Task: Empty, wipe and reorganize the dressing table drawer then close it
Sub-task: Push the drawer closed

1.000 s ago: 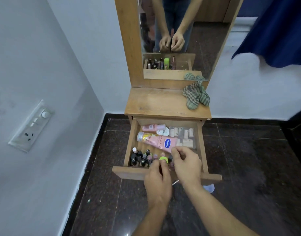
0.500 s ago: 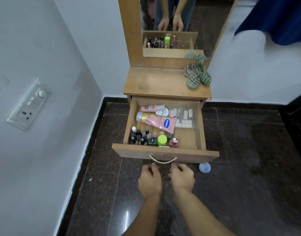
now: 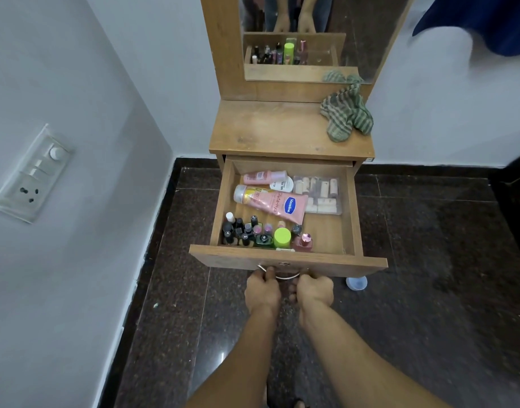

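Observation:
The wooden drawer (image 3: 223, 257) of the dressing table stands pulled out. Inside lie a large pink Vaseline tube (image 3: 276, 203), a smaller pink tube (image 3: 263, 177), a clear box of small items (image 3: 317, 194), several nail polish bottles (image 3: 244, 229) and a green-capped bottle (image 3: 282, 237) along the front. My left hand (image 3: 261, 290) curls its fingers round the left end of the metal handle (image 3: 286, 277). At the handle's right end my right hand (image 3: 314, 290) grips it, knuckles against the drawer front.
A green striped cloth (image 3: 345, 116) lies on the right of the tabletop (image 3: 276, 128), below the mirror (image 3: 356, 30). A small pale lid (image 3: 356, 282) sits on the dark floor under the drawer's right corner. A switch panel (image 3: 32, 175) is on the left wall. Blue fabric (image 3: 488, 22) hangs top right.
Both hands left the bottles in the drawer, dropped below its front, then rose and took hold of the handle. The drawer's contents have not moved.

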### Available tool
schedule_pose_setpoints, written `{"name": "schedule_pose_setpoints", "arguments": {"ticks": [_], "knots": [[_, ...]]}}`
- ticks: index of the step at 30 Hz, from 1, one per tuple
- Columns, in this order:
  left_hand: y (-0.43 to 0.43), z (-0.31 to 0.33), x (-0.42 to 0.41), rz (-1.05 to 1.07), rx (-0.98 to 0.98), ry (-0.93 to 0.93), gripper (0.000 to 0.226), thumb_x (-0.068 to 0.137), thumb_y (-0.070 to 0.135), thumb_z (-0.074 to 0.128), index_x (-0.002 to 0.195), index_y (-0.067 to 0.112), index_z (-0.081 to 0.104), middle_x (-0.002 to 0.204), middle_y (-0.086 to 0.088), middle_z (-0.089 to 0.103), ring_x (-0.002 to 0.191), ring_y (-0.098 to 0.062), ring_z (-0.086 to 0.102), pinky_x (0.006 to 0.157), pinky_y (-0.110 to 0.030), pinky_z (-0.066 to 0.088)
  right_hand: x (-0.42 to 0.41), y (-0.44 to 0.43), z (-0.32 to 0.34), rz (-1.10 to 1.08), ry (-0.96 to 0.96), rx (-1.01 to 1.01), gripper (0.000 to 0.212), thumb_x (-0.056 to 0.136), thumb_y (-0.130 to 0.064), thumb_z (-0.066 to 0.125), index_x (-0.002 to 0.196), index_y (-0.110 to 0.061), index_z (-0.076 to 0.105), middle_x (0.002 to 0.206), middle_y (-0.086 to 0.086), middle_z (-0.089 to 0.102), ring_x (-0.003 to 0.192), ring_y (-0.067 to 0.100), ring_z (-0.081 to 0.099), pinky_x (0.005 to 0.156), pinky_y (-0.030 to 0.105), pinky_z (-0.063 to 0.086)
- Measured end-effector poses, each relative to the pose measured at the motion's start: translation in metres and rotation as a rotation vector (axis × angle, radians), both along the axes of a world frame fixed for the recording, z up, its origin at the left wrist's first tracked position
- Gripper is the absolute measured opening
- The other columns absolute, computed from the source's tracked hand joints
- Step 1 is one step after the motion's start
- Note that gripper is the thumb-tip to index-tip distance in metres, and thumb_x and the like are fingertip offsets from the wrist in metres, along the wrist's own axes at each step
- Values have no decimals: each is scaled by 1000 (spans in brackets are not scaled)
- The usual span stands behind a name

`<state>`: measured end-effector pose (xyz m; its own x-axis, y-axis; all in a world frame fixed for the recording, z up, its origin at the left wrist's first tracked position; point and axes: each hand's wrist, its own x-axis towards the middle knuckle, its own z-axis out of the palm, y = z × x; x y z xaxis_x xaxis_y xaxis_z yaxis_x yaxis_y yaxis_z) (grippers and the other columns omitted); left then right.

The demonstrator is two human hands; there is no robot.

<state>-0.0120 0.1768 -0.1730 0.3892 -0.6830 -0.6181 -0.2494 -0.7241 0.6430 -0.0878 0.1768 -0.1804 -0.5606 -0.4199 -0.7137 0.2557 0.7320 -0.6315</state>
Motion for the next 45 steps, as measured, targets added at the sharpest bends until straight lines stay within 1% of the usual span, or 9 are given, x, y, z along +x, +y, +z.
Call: {"name": "schedule_pose_setpoints", "arguments": {"ticks": [3,8,15,18,24,32,35,40,45], "knots": [[-4,-3,1,20,-30,34,28,101,27,54,108,6,71,105,-17,73,100,-36,67,87,-36,51,-1,-6,-2,20,0,15,25,99,-19,55,93,-2,72,75,17,72,42,21,56,45,26,45],[-23,-9,2,20,-45,92,26,100,29,56,103,10,73,101,-14,74,97,-34,68,91,-43,54,-7,-27,0,65,5,37,29,100,-24,55,91,-2,72,68,15,70,37,20,54,42,26,44],[-60,-5,2,-5,-61,98,26,100,27,57,109,8,72,106,-17,73,102,-35,67,92,-37,52,-13,-62,3,44,-32,-4,29,102,-22,53,94,-1,71,79,21,73,43,18,60,35,21,42],[-75,-10,0,0,-64,122,24,98,30,59,102,12,73,102,-18,74,98,-38,68,90,-47,56,-14,-77,3,35,-22,-3,29,101,-23,54,92,-1,70,79,22,73,42,19,61,35,21,42],[-106,-33,-7,49,-59,178,24,87,40,59,73,22,66,86,-15,75,85,-40,72,82,-57,58,-18,-109,4,28,6,0,24,98,-21,58,88,-4,70,69,19,72,45,21,64,40,24,46],[-140,-21,-12,58,-53,214,28,93,38,60,72,19,65,75,-12,74,73,-33,73,79,-52,60,-21,-144,10,21,30,15,14,92,-10,61,86,-1,70,68,16,72,38,17,62,40,22,46],[-154,-16,-12,46,-42,216,31,93,39,58,73,16,63,61,-11,71,64,-32,71,78,-50,61,-23,-157,11,6,19,8,13,90,-9,61,90,-2,71,71,16,73,40,18,63,40,22,47],[-173,-15,-16,-6,-51,184,34,93,41,54,72,14,59,51,-8,66,71,-39,73,79,-52,60,-25,-178,10,11,-2,-19,14,90,-11,60,95,-3,69,86,21,73,51,24,66,39,22,47],[-193,-7,-14,-40,-60,172,32,101,32,54,76,13,60,51,-8,60,44,-24,57,63,-34,51,-27,-195,10,10,-6,-22,15,89,-10,60,100,-4,68,91,19,70,56,27,66,38,22,46]]}}
